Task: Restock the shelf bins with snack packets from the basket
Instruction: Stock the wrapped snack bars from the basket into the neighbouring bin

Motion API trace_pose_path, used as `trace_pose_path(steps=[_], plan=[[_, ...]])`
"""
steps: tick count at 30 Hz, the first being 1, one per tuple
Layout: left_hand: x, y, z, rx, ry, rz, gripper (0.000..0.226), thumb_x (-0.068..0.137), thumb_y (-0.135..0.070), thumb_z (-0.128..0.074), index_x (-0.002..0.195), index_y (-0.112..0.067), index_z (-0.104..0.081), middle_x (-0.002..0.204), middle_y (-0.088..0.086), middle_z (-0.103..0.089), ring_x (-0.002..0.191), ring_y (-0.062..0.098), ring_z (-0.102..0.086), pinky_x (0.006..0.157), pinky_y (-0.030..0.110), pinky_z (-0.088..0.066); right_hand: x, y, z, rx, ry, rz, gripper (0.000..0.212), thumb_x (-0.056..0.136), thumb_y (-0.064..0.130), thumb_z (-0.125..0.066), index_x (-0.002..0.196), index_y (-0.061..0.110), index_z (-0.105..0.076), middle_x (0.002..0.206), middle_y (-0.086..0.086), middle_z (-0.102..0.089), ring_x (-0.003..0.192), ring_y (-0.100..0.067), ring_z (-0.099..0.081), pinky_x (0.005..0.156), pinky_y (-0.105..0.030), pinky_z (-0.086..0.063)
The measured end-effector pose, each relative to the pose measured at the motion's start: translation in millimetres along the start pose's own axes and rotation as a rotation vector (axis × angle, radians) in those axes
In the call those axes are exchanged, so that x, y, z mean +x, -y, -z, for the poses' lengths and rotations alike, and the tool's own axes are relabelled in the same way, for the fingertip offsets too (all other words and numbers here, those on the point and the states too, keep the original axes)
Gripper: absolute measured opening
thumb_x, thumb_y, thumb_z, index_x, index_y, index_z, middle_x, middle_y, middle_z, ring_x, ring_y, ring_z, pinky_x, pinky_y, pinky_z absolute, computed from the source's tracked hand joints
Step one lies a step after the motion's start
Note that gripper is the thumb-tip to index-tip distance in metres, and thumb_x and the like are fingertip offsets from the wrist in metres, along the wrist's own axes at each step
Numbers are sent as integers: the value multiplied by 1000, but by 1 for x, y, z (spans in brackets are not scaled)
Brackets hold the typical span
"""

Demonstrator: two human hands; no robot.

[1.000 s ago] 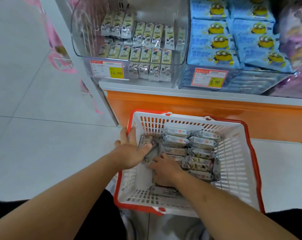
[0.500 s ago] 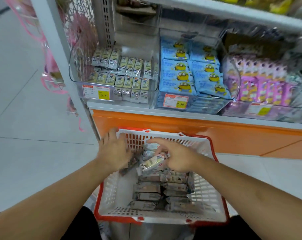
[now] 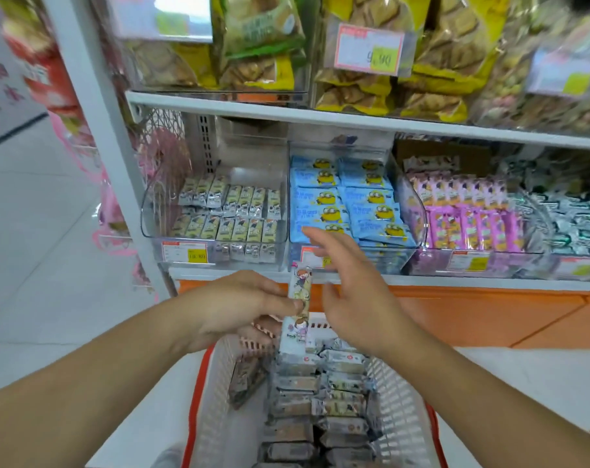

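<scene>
My left hand grips a stack of snack packets with cartoon figures, held upright above the far end of the basket. My right hand hovers just right of them with fingers spread and holds nothing. The white basket with a red rim stands below, with several grey snack packets lying in rows. The clear shelf bin on the lower shelf at left holds rows of the same small packets behind a yellow price tag.
A bin of blue minion packets sits right of the target bin, then pink packets and grey-green ones. The upper shelf carries yellow biscuit bags. A white upright post stands left; an orange base panel runs below.
Both hands have risen from the basket toward the shelf. The packet passed from my right hand to my left, and the right hand opened. The view tilted up.
</scene>
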State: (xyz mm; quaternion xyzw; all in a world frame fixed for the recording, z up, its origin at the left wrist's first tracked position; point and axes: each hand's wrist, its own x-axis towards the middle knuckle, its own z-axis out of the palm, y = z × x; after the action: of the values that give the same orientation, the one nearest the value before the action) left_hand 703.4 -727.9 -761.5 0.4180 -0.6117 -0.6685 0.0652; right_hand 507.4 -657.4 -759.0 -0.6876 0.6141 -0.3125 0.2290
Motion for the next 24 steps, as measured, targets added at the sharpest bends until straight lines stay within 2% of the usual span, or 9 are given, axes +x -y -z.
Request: trace_pose_path(steps=[1, 3, 5, 7, 10, 15, 19, 22, 24], plan=[[1, -3, 1, -58, -36, -8, 17, 90, -29, -79, 90, -12, -78, 78, 2, -66, 75, 17, -63, 87, 43, -60, 1, 1, -1, 39, -11, 3, 71, 96, 3, -59, 154, 39, -39, 150, 21, -37, 141, 3, -37, 118, -28, -35], [2, -6, 3, -131, -96, -34, 17, 92, -28, -76, 84, -13, -74, 74, 3, -60, 72, 16, -61, 85, 41, -57, 0, 3, -4, 33, 102, 34, 61, 98, 30, -70, 152, 37, -42, 151, 24, -36, 144, 3, -32, 119, -28, -32], [5, -6, 6, -169, -102, -47, 26, 93, -28, -75, 95, -2, -72, 76, 6, -56, 71, 16, -60, 91, 44, -57, 0, 1, -8, -31, 193, 60, 74, 92, 45, -77, 154, 36, -39, 157, 26, -29, 150, 4, -24, 121, -27, -27], [6, -3, 11, -163, -98, -39, 37, 92, -30, -76, 104, 4, -70, 83, 9, -58, 77, 20, -62, 97, 51, -57, 3, 2, -11, -41, 181, 45, 81, 87, 44, -83, 154, 36, -38, 158, 28, -24, 149, 7, -20, 119, -21, -23], [7, -1, 18, -162, -96, -52, 31, 90, -33, -79, 98, -4, -72, 83, 9, -57, 77, 19, -61, 98, 56, -56, 9, 5, -16, 5, 153, 24, 78, 87, 39, -83, 152, 41, -40, 158, 34, -20, 148, 13, -17, 111, -9, -19], [5, -3, 34, -174, -122, -77, 23, 89, -30, -80, 79, -14, -68, 68, 2, -56, 68, 14, -61, 97, 55, -57, 22, 11, -23, 102, 108, 46, 70, 85, 28, -86, 144, 42, -51, 158, 30, -28, 149, 9, -24, 115, -15, -24], [-1, -5, 52, -159, -122, -122, 27, 90, -29, -79, 73, -14, -64, 65, 2, -55, 65, 13, -59, 91, 45, -58, 35, 26, -25, 134, 125, 50, 68, 84, 26, -87, 141, 44, -55, 155, 36, -30, 145, 16, -26, 107, 0, -23], [-3, -6, 70, -147, -166, -166, 26, 88, -32, -80, 77, -14, -66, 68, 3, -55, 70, 14, -59, 81, 35, -56, 54, 38, -30, 61, 108, 57, 74, 77, 26, -91, 139, 46, -55, 152, 35, -33, 144, 15, -28, 106, 0, -24], [-2, -7, 83, -174, -216, -203, 26, 89, -35, -78, 77, -14, -69, 69, 3, -57, 72, 15, -59, 81, 36, -54, 75, 48, -33, 53, 62, 56, 79, 74, 22, -93, 137, 47, -55, 147, 31, -41, 139, 14, -34, 105, -3, -29]])
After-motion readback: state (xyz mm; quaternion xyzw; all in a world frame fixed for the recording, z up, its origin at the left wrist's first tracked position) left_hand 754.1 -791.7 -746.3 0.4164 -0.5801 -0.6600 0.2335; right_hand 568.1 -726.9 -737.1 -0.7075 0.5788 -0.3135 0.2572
